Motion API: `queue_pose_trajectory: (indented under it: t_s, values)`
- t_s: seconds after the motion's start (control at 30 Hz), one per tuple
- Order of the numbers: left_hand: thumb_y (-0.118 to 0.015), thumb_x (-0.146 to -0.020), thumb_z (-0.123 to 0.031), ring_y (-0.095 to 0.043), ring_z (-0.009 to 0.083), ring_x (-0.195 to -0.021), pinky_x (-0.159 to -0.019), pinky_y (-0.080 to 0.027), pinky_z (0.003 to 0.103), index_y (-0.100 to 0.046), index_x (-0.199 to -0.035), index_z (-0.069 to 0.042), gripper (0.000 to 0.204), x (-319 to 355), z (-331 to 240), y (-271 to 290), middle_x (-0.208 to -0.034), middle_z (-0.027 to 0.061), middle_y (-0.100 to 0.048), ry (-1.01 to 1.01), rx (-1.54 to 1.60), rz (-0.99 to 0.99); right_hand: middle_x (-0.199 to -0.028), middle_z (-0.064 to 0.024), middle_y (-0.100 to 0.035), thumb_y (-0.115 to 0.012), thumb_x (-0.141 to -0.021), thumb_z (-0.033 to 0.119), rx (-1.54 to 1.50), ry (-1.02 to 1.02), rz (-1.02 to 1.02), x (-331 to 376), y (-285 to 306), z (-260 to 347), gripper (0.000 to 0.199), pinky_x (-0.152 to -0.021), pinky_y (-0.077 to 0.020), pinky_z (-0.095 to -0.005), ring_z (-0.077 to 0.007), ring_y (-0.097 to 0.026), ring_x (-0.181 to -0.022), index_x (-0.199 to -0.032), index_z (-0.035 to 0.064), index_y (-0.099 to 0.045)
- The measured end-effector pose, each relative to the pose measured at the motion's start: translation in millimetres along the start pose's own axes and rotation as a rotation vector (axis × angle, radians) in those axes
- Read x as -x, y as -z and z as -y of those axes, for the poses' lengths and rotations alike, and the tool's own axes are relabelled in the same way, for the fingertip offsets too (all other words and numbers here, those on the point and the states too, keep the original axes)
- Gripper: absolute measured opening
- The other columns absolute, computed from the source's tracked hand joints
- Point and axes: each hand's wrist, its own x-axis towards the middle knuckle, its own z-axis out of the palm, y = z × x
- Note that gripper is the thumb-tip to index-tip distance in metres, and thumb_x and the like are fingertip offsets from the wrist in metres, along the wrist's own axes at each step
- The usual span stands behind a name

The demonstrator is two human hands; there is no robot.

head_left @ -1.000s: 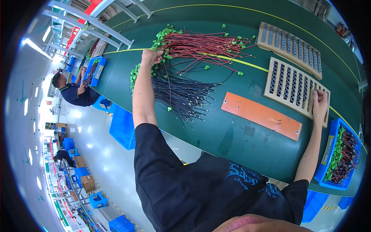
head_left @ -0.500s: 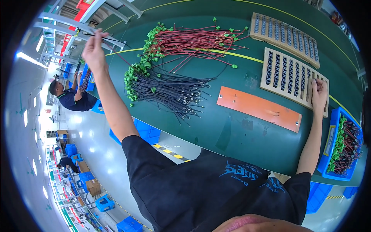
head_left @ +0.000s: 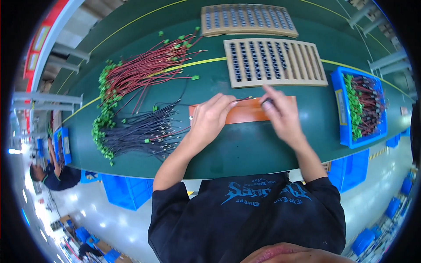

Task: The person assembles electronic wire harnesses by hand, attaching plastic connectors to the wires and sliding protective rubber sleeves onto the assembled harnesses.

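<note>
Both hands have moved: left hand (head_left: 211, 119) in from far left, right hand (head_left: 284, 117) off slotted tray (head_left: 302, 82), now facing each other above orange board (head_left: 247, 115). Left fingertips pinched together on thin wires (head_left: 244, 99), tips pointing right. Right thumb and forefinger blurred, closed on small black piece (head_left: 266, 102) just beside wire tips. Black wires (head_left: 138, 130) and red wires (head_left: 142, 73) lie in bundles left of board, on green table (head_left: 245, 153).

Wd tray (head_left: 280, 82) looks matt, plast. bin (head_left: 338, 81) glossy.
</note>
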Motion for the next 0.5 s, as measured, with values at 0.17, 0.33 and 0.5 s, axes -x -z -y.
queue_pose_trajectory:
  t_s: [0.17,0.33,0.5]
  values:
    - [-0.066,-0.094,-0.012,-0.066,0.0343,-0.072,-0.059,-0.052,0.042,-0.068,-0.097,-0.003,0.009,0.1,1.4,-22.1,-0.084,0.0117,-0.066,0.037,0.132,-0.033,-0.101,-0.0136,-0.064,-0.061,-0.095,-0.003,-0.005,-0.027,-0.051,15.0,-14.0,0.6,0.049,-0.081,-0.0527,-0.0342,-0.0248,-0.064,-0.088,-0.142,-0.0021,-0.050]
    - [-0.066,-0.094,-0.011,-0.067,0.0340,-0.072,-0.060,-0.053,0.042,-0.068,-0.097,-0.002,0.010,0.0,1.3,-26.0,-0.084,0.0126,-0.067,0.035,0.169,-0.010,-0.103,-0.0151,-0.064,-0.061,-0.094,-0.003,0.088,0.069,-0.031,12.3,-23.1,-4.3,0.047,-0.080,-0.0541,-0.0356,-0.0269,-0.066,-0.088,-0.141,-0.0019,-0.051]
    - [-0.066,-0.093,-0.009,-0.067,0.0340,-0.071,-0.059,-0.053,0.042,-0.068,-0.097,0.000,0.010,4.7,8.4,-31.0,-0.083,0.0148,-0.066,-0.009,0.187,-0.051,-0.111,-0.0142,-0.067,-0.058,-0.100,0.003,-0.152,-0.194,-0.023,12.8,-23.1,-2.2,0.040,-0.082,-0.0558,-0.0309,-0.0186,-0.068,-0.095,-0.139,-0.0024,-0.053]
